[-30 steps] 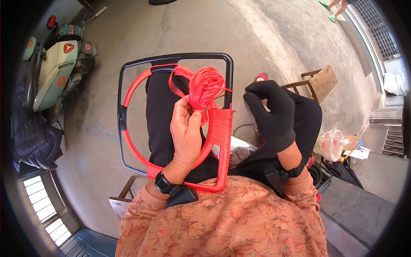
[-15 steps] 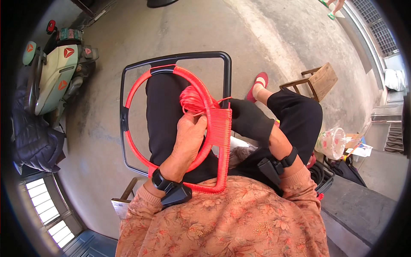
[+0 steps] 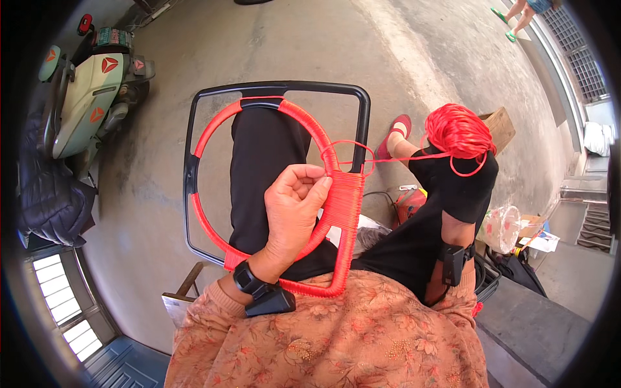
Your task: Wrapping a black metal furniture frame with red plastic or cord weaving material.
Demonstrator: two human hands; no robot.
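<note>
Mid-frame, the left hand (image 3: 294,205) pinched the red-wrapped frame (image 3: 343,200) in its grip; upper right, the gloved right hand (image 3: 458,176) clasped the cord bundle (image 3: 458,129). Slack could have tangled the loose loop (image 3: 354,141).

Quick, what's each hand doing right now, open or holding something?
Left hand: closed, at the red-wrapped frame; whether it pinches any cord can't be told.
Right hand: holding the red cord bundle.

At two o'clock, the red bundle (image 3: 458,131) hid the fingers of the right hand (image 3: 466,186) and much of a wooden stool (image 3: 501,129). Toward two, the top edge cut off a bystander (image 3: 519,21); past eleven, a dark object (image 3: 253,1), too cropped to identify.
</note>
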